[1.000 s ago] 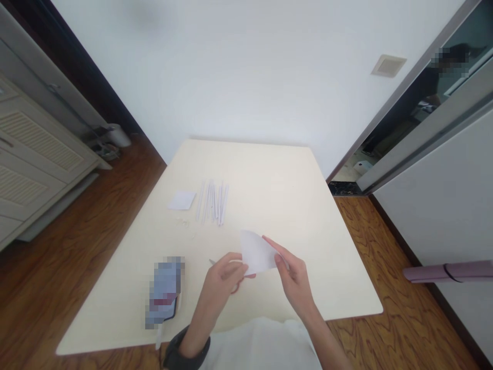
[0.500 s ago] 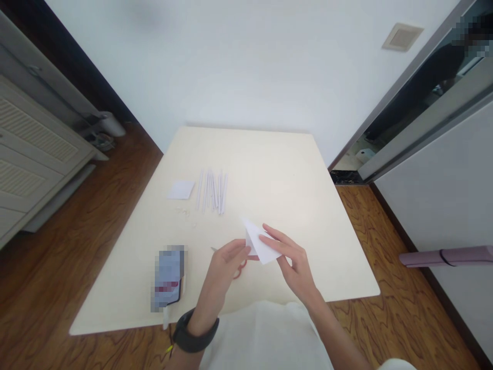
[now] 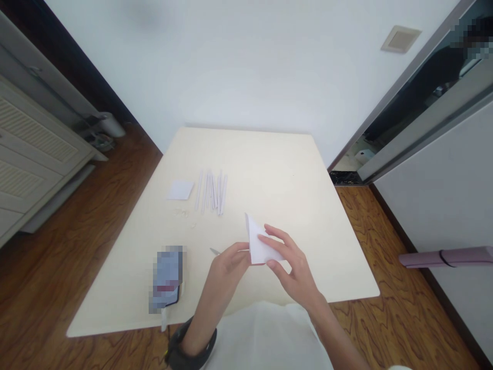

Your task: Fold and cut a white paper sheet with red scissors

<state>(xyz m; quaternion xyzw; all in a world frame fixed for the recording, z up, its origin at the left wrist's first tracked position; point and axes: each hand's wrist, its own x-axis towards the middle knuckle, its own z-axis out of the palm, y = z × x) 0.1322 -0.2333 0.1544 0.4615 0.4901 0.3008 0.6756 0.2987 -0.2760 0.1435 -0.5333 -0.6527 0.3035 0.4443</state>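
Observation:
A folded sheet of white paper is held between my two hands above the near part of the table. My left hand grips its left edge, fingers partly hidden behind it. On the right side, my right hand has its fingers on the face of the paper and its thumb at the lower edge. Scissors lie under my left hand, with only a blade tip showing plainly. Farther off are several thin white paper sticks in a row, and a flat white paper square beside them.
A phone, blurred out, lies at the table's near left, a white cable plug at its lower end. Small paper scraps sit below the square. The table's far edge meets a white wall. A rolled mauve mat is at right.
The paper has turned more upright, and its open fold has closed to a flatter face. My right thumb has moved left along its lower edge. The scissors' red handles are now mostly hidden.

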